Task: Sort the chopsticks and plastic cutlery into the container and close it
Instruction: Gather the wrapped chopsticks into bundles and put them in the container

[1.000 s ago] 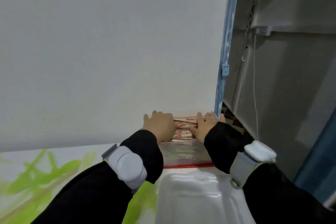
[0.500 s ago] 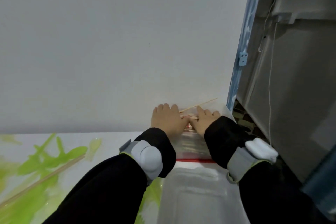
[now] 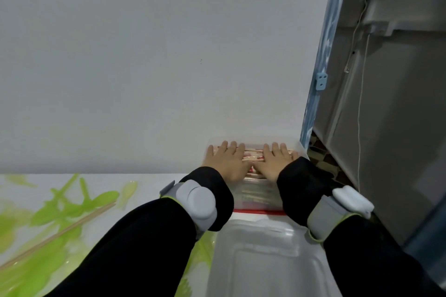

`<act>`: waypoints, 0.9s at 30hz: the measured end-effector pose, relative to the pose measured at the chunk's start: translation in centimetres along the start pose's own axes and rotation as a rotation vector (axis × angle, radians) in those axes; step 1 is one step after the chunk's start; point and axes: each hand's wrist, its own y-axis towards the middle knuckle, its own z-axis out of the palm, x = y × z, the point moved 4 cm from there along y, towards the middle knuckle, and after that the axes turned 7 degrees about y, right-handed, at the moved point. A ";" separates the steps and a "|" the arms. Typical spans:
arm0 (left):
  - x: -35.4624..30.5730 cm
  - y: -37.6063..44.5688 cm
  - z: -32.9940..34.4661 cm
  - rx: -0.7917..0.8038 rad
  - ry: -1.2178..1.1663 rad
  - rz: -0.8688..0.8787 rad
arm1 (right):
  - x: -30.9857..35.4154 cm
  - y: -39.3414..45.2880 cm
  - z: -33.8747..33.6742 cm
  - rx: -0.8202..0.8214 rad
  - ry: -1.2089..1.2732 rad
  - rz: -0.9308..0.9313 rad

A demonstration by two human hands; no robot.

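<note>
White wall behind desk [image 3: 149, 183]; left hand [image 3: 226, 160] and right hand [image 3: 275, 160], fingers flat, press wrapped chopsticks [image 3: 253, 155] down into clear container [image 3: 299, 148], likely levelling them so the lid [image 3: 263, 248] beneath the wrists shuts.

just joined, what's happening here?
A person is packing wrapped chopsticks into a clear container at the table's far edge by the wall. Both hands, left hand and right hand, lie flat with straight fingers, pressing the chopsticks down. The lid, nearer the camera, is still off. A loose chopstick and green cutlery remain on the table to the left.
</note>
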 end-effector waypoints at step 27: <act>6.2 -7.6 -5.0 -0.357 -0.679 -0.009 | 5.1 -4.4 -3.4 -0.422 0.037 -0.085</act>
